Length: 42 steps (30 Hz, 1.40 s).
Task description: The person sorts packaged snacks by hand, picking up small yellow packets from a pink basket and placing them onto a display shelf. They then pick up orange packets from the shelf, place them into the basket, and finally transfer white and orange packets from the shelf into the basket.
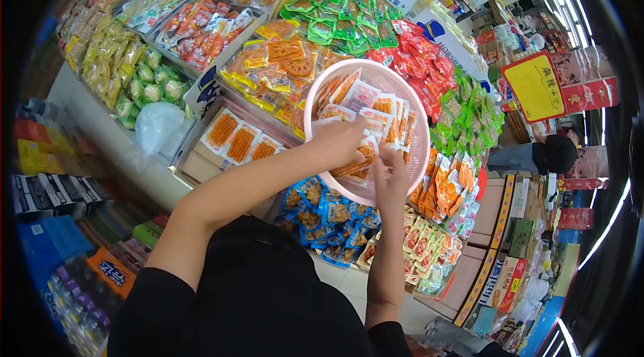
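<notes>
A round pink plastic basket [421, 149] sits in front of me among the snack displays. Inside it lie several clear packets [384, 105] of orange-brown snack sticks with white and red labels. My left hand [341, 140] reaches into the basket from the left, its fingers closed at a snack packet [367, 150]; its fingertips are partly hidden. From below, my right hand [392, 174] reaches over the near rim, with thumb and fingers pinched at the right edge of the same packet.
More stick packets [241, 142] lie in a compartment left of the basket. Around it are green packets [349, 8], red packets [422, 58] and blue packets [329, 213]. A yellow sign [534, 86] stands at right. Beyond, a person [537, 156] in dark clothing is in the aisle.
</notes>
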Tool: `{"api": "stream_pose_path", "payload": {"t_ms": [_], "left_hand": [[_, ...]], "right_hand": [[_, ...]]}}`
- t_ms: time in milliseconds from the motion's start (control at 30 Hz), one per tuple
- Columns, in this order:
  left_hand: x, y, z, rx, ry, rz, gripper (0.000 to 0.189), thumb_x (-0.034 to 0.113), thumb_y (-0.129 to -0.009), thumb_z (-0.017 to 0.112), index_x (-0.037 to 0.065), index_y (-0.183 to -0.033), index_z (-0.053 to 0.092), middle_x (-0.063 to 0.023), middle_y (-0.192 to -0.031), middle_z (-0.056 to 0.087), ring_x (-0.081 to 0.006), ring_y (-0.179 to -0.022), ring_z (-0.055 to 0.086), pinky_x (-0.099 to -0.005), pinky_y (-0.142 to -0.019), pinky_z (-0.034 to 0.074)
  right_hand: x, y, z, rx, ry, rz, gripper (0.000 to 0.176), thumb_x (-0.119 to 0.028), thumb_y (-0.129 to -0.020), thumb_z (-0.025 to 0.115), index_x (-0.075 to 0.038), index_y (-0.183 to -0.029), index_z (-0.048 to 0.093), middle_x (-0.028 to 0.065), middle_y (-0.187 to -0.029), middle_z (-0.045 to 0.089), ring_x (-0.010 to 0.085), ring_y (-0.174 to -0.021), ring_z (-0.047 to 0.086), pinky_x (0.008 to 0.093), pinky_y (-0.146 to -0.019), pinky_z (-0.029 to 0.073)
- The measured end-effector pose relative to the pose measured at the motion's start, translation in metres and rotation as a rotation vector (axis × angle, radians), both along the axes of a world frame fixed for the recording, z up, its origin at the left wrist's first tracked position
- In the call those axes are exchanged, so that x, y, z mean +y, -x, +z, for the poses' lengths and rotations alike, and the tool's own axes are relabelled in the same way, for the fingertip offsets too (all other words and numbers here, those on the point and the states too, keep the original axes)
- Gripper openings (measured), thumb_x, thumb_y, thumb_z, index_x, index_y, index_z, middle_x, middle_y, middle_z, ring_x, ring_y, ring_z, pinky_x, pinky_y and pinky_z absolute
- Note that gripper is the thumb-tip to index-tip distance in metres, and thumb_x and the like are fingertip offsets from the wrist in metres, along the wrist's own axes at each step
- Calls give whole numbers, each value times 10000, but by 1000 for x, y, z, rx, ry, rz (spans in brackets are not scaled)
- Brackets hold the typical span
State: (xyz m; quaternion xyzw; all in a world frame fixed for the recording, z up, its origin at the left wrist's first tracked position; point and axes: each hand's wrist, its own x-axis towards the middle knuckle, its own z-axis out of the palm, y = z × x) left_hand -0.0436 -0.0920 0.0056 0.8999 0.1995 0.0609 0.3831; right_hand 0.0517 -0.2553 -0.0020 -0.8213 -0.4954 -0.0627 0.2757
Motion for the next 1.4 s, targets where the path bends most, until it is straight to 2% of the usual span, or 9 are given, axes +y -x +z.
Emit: {"api": "stream_pose_path", "payload": {"t_ms": [167,333,533,733,800,900,933,1133,1400], "left_hand": [[2,0,-16,-157,51,26,487,256,-708,712,4,-1041,461,-196,-862,598,-368,-859,587,-428,-712,471],[12,16,6,-484,213,111,400,266,-767,644,-23,-999,495,-194,-922,570,-311,-847,592,-392,-725,466],[54,115,16,-779,787,440,333,185,-810,661,12,-1053,513,-62,-971,595,-124,-862,576,-285,-752,475],[94,227,-92,-438,523,708,330,138,-805,660,3,-1073,521,-87,-1014,608,-125,-948,575,-283,-826,460],[87,244,-108,96,321,718,397,156,-765,687,-1,-1086,516,-138,-1002,621,-207,-959,601,-312,-835,459],[70,254,-141,217,28,669,416,135,-753,677,12,-1111,505,-201,-885,625,-333,-875,609,-390,-780,473],[70,252,-148,372,135,696,518,151,-728,695,25,-1179,475,-214,-1001,599,-368,-947,572,-408,-817,460],[41,250,-169,162,-341,593,704,164,-683,721,46,-1294,390,-176,-1226,459,-357,-1107,452,-421,-898,419],[23,237,-166,341,-309,573,737,176,-656,727,46,-1297,389,-154,-1107,485,-334,-1023,463,-422,-881,413]], "right_hand": [[27,-2,1,521,162,-18,463,-66,-774,658,-1,-1193,471,108,-985,556,169,-824,571,296,-688,473],[32,1,10,587,96,97,530,-97,-735,705,0,-1197,464,103,-938,549,172,-764,548,310,-655,469],[45,11,9,261,223,-168,589,-245,-699,747,1,-1152,460,227,-1032,566,367,-949,562,416,-777,457],[52,16,12,317,225,-153,463,-209,-743,701,-26,-1098,468,243,-929,619,385,-879,606,424,-753,468],[53,17,13,345,225,-153,405,-196,-765,673,-23,-1080,486,241,-907,622,383,-860,609,417,-752,467],[51,14,9,376,208,-110,373,-196,-773,664,-11,-1052,499,244,-898,625,376,-846,614,412,-738,470],[50,14,9,375,211,-110,373,-196,-773,664,-11,-1052,499,244,-898,625,376,-846,614,412,-738,470],[47,11,5,343,183,-60,327,-192,-782,653,2,-1008,519,226,-823,638,362,-773,628,398,-692,479],[50,15,12,439,208,-81,318,-197,-792,660,5,-1002,535,213,-879,638,320,-809,630,386,-716,472]]}}
